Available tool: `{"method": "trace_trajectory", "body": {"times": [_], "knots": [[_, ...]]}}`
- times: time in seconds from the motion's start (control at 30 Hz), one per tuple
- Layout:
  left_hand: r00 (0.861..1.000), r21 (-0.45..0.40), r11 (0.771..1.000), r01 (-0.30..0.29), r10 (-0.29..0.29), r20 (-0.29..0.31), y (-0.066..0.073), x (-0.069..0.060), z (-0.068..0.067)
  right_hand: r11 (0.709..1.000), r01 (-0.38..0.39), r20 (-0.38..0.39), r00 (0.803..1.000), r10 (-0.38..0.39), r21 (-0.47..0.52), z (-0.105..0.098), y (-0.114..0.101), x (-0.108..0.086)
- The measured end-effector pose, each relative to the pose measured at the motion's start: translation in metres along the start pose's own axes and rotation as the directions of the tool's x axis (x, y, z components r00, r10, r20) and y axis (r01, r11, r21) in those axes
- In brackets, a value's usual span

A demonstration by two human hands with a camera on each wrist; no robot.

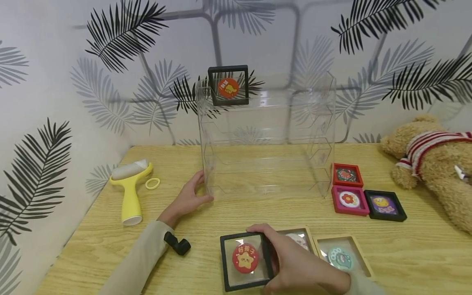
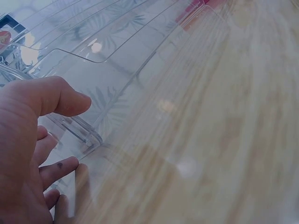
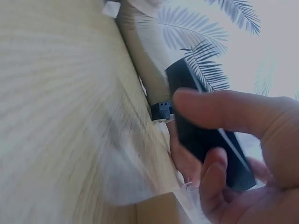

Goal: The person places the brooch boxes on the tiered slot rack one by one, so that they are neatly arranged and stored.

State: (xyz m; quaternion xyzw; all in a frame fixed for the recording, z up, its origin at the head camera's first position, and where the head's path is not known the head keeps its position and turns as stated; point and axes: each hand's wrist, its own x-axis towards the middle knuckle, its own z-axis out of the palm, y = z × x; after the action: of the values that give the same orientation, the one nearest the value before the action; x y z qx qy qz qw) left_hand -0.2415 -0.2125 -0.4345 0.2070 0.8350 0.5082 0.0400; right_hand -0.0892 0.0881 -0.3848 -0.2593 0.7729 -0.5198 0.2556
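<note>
1 star-badge frame (image 1: 245, 259), pinched over the worktop (image 1: 295, 213) by the right hand (image 1: 296, 260), seems set for shelving, probably next needing a lift to the clear rack (image 1: 265, 166) beside the left hand's (image 1: 186, 200) loose fingers.

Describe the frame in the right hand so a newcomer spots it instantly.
Start at the clear rack on the table. In front of it, the right hand grips a black square frame. Only its round red badge bears a star; the black frame up on the rack shows another yellow figure.
</note>
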Motion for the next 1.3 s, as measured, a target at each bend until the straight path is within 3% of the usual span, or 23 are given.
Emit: {"method": "trace_trajectory", "body": {"times": [0.13,0.4,0.6,0.73,0.97,1.1,1.2,1.3], "knots": [[1.0,0.018,1.0,0.013,-0.013,-0.004,0.001,0.0,0.0,0.99,0.035,0.04,0.998,-0.041,0.134,-0.005,0.002,0.001],[1.0,0.023,1.0,0.011,-0.011,-0.004,0.002,0.002,0.0,0.973,0.102,0.062,0.991,-0.117,0.206,-0.009,-0.002,0.001],[1.0,0.03,1.0,0.007,-0.007,-0.01,0.001,0.001,-0.001,0.921,0.177,0.062,0.976,-0.211,0.347,-0.018,0.0,0.002],[1.0,0.03,1.0,-0.004,0.004,-0.016,0.0,0.0,-0.001,0.914,0.234,0.037,0.965,-0.26,0.331,-0.024,0.0,0.002],[1.0,0.024,1.0,-0.004,0.004,-0.015,0.0,0.001,-0.001,0.863,0.405,-0.044,0.91,-0.412,0.301,-0.031,-0.003,0.006],[1.0,0.016,1.0,-0.005,0.005,-0.014,0.0,0.002,-0.001,0.854,0.474,-0.11,0.88,-0.462,0.215,-0.044,-0.009,0.014],[1.0,0.01,1.0,-0.011,0.011,-0.016,-0.001,0.001,-0.001,0.838,0.539,-0.175,0.835,-0.521,0.077,-0.059,-0.014,0.024],[1.0,-0.012,1.0,-0.015,0.015,-0.01,0.0,0.0,-0.001,0.791,0.609,-0.232,0.763,-0.603,-0.051,-0.077,-0.02,0.031]]}}
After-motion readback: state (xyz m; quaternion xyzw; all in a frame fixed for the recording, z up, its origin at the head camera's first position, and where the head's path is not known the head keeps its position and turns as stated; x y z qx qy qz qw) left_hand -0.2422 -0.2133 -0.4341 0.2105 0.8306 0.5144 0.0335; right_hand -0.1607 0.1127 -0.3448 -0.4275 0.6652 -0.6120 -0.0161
